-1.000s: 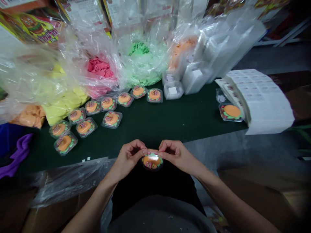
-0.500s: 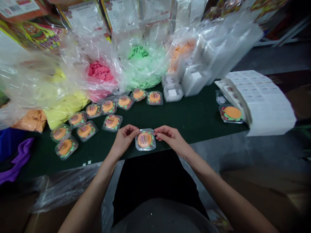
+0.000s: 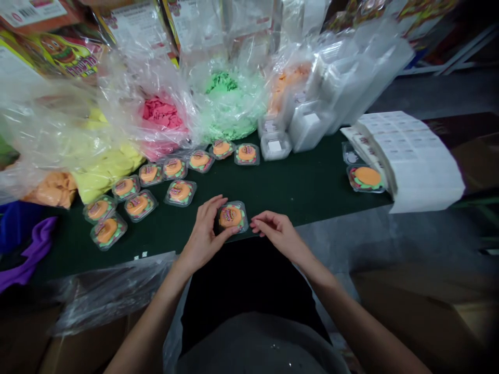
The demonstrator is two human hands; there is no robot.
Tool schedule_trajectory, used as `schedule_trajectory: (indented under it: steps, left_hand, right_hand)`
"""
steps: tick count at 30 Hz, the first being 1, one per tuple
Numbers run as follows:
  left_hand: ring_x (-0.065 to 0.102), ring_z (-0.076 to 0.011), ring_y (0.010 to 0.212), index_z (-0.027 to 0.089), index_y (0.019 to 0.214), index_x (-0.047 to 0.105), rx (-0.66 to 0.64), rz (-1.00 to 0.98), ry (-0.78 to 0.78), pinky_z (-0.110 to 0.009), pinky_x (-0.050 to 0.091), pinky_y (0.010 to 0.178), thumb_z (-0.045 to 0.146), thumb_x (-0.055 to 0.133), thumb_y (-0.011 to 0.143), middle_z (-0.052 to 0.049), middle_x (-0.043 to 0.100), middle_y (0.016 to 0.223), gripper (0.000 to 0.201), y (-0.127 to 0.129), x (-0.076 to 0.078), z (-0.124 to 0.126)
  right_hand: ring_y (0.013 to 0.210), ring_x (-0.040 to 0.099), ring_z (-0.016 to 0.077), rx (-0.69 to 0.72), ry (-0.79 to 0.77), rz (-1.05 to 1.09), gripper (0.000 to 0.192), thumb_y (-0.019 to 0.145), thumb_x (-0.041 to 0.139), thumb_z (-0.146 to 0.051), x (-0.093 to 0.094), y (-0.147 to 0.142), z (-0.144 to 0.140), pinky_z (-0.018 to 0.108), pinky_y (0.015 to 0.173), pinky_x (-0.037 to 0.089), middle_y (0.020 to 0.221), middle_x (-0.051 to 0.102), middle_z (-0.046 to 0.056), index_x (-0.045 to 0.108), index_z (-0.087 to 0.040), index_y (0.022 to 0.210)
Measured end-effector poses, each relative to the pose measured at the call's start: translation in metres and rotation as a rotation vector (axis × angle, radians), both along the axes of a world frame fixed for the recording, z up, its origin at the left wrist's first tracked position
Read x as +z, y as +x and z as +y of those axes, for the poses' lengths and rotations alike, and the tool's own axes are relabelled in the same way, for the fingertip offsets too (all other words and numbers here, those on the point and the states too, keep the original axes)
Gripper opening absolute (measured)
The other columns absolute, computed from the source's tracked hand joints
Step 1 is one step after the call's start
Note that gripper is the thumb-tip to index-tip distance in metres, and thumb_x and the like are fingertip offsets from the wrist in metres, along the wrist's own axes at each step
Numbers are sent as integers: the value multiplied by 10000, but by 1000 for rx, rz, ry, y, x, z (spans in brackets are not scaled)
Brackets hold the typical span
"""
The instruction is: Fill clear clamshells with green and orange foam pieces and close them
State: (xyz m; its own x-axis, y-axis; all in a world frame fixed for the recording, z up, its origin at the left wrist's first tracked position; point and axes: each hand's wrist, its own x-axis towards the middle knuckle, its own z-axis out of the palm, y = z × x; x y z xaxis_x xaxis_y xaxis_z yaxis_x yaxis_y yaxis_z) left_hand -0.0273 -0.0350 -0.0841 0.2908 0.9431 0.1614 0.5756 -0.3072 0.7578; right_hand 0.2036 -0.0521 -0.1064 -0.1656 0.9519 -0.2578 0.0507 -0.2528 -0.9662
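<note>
A small clear plastic box with an orange burger-shaped toy (image 3: 232,217) rests at the near edge of the dark green table (image 3: 304,182). My left hand (image 3: 205,232) grips it from the left, thumb and fingers around its sides. My right hand (image 3: 275,232) hovers just right of the box, fingers loosely curled and holding nothing. Several filled boxes of the same kind (image 3: 136,204) lie in rows to the left.
Clear bags of pink (image 3: 161,114), green (image 3: 222,98), yellow (image 3: 103,166) and orange pieces line the back. Stacks of empty clear boxes (image 3: 307,124) and a stack of label sheets (image 3: 413,156) stand right, beside another filled box (image 3: 365,178). Purple cloth (image 3: 27,249) lies far left.
Both hands carried the box from my lap up onto the table edge. The right hand then let go, while the left hand kept hold.
</note>
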Motion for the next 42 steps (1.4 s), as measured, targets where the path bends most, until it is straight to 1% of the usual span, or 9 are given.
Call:
schedule_trajectory:
  steps: [4,7,13,17,20,23,27,33,42]
  left_hand:
    - [501,-271,1348,241,1441,491,15,-39,-47,-439,402,1121,380,647,955,-131,528,1470,529,2,-8,0]
    - [592,-244,1206,209,1361,560,20,-99,-95,-388,464,1032,371,614,971,-133,584,1369,426,3,-13,1]
    - [585,-129,766,190,1147,577,256,-308,-302,-247,498,705,434,699,913,-22,595,970,360,13,-15,-24]
    - [626,-130,838,222,1109,480,350,-633,-501,-247,537,729,450,727,890,-7,581,1016,401,32,-18,-51]
    - [650,-155,940,235,1077,468,320,-769,-603,-296,555,839,467,692,916,-24,608,1073,360,41,-18,-67]
    - [645,-173,930,220,1025,517,264,-675,-639,-313,535,862,502,635,948,-36,635,1017,315,32,-12,-72]
    - [616,-195,1033,229,1139,601,268,-380,-428,-316,482,935,426,684,932,-57,646,1101,298,7,12,-60]
    - [615,-169,882,207,982,667,-63,-257,-425,-283,485,817,349,657,958,-29,655,946,144,-3,44,-37]
    - [568,-154,786,179,908,648,-145,-231,-498,-265,441,724,338,623,966,-21,644,854,172,2,27,-19]
  right_hand:
    - [486,593,99,119,-126,7,286,903,649,-436,-3,-14,-10,213,437,350,651,688,14,672,-167,805]
    - [605,695,153,-11,-161,133,292,830,735,-448,-10,-26,-14,215,445,404,753,705,24,638,-173,843]
    - [828,687,165,-192,-77,188,432,737,856,-409,-6,-31,-25,312,779,558,949,718,24,626,-213,1047]
    - [1112,646,206,-209,-3,180,617,730,876,-354,6,-35,-36,365,969,548,1204,655,41,566,-283,1259]
    - [1194,622,206,-152,-23,283,655,785,831,-329,14,-36,-39,373,1011,552,1334,582,36,518,-361,1359]
    - [1107,665,194,-26,-47,299,654,827,789,-314,21,-29,-37,374,973,578,1321,580,29,504,-403,1409]
    - [1113,668,207,92,27,136,841,789,813,-236,34,-17,-33,402,999,557,1280,603,31,412,-416,1506]
    - [1102,666,209,289,114,-7,919,786,786,-145,43,-16,-31,419,1017,520,1236,659,25,352,-418,1549]
    - [1043,680,210,325,99,-17,814,758,815,-159,36,-9,-12,423,989,526,1180,682,32,466,-359,1466]
